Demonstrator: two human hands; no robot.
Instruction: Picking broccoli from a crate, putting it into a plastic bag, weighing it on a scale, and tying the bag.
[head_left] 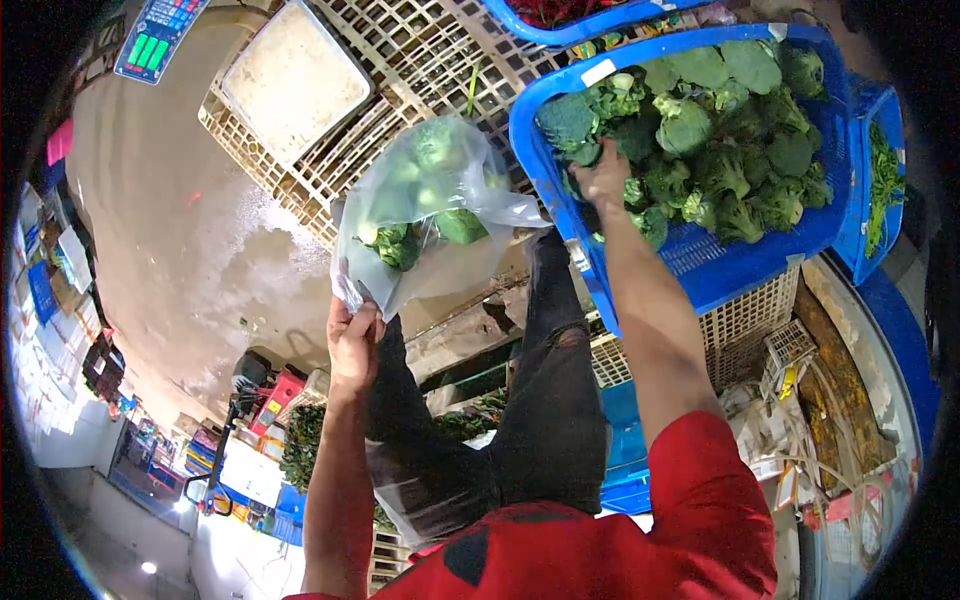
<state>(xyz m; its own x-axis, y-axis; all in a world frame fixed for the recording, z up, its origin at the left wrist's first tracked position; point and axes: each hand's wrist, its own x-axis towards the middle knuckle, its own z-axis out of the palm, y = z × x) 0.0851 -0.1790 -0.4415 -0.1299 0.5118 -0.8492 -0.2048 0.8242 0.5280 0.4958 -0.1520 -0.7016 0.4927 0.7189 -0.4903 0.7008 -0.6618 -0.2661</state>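
My left hand (355, 345) pinches the gathered edge of a clear plastic bag (455, 270). Several heads of broccoli (392, 245) lie inside the bag, seen through its thin film. My right hand (602, 180) reaches into the left side of a large blue plastic basket (690, 290) heaped with broccoli. Its fingers close on a dark green broccoli head (568, 122) near the basket's left rim, and some fingertips are hidden among the heads.
Upturned cream plastic crates (420, 50) carry a scale with a pale square plate (297, 82); its blue display panel (160, 35) is at upper left. A blue basket of red produce (555, 12) stands beyond, and another with green leaves (880, 190) is at right. Wet floor (180, 260) spreads left.
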